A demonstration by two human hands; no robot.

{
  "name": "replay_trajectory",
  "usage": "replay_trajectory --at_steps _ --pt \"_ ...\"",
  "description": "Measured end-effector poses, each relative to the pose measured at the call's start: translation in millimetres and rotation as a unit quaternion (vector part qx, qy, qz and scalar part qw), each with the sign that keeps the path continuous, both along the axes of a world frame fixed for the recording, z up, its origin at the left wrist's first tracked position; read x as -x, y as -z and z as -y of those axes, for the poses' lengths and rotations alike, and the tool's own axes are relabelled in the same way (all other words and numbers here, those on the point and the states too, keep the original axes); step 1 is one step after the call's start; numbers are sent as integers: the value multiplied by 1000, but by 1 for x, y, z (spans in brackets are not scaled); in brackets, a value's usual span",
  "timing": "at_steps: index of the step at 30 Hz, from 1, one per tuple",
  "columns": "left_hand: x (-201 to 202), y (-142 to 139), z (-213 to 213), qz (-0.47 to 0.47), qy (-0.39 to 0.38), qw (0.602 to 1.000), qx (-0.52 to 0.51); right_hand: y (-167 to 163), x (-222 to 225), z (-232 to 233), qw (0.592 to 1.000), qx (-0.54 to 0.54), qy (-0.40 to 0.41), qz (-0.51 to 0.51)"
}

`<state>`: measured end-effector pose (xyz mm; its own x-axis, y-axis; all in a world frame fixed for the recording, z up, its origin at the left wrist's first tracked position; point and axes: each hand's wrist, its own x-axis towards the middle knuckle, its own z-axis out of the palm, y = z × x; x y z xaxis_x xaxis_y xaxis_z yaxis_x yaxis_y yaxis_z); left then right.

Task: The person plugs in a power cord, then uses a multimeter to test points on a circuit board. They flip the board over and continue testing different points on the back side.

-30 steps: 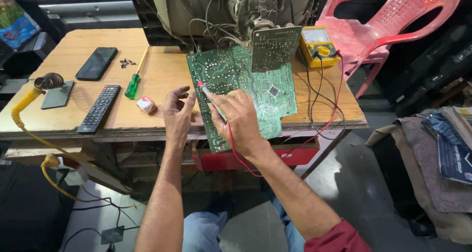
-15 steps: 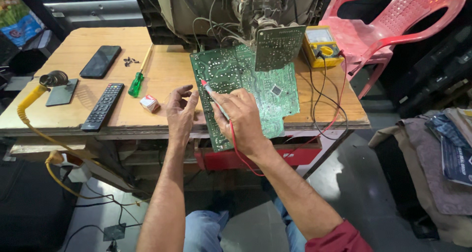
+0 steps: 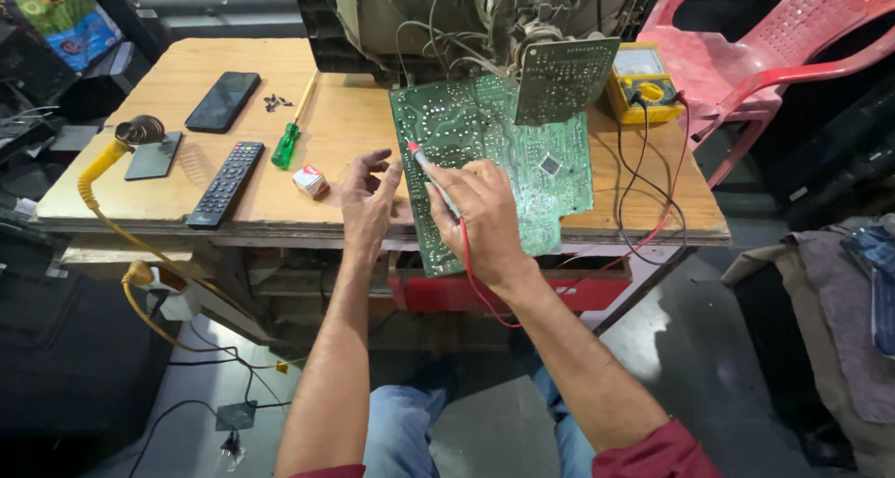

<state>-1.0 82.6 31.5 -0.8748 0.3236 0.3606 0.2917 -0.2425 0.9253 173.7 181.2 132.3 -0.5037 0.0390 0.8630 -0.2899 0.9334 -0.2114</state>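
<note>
A large green circuit board [image 3: 522, 138] lies solder side up on the wooden table [image 3: 186, 198], wired to an old television chassis behind it. My right hand [image 3: 485, 212] grips a red test probe [image 3: 424, 166], its tip touching the board's left part. A red lead runs from the probe under my wrist. My left hand [image 3: 366, 198] rests at the board's left edge on the table, fingers spread and curled, holding nothing. A yellow multimeter [image 3: 641, 84] sits at the back right with red and black leads.
On the table's left lie a black remote [image 3: 224, 184], a dark phone [image 3: 222, 101], a green-handled screwdriver [image 3: 289, 138], small screws, a small white-red box [image 3: 310, 180] and a soldering iron with yellow cord [image 3: 112, 156]. A red plastic chair [image 3: 764, 40] stands at the right, clothes beyond it.
The view has shifted slightly. My right hand keeps the probe on the board's left part; my left hand stays beside the board edge, fingers a little more spread.
</note>
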Motion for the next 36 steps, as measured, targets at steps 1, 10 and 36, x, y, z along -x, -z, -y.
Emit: replay_trajectory --at_steps 1,10,36 --pt "-1 -1 0 -2 -1 1000 0 0 0 0 1000 1 0 1" --pt "1 3 -2 -25 -11 1000 -2 1 2 1 1000 8 -1 -9" --pt "13 -2 -33 -5 67 964 -256 -9 4 5 1000 11 -13 -12"
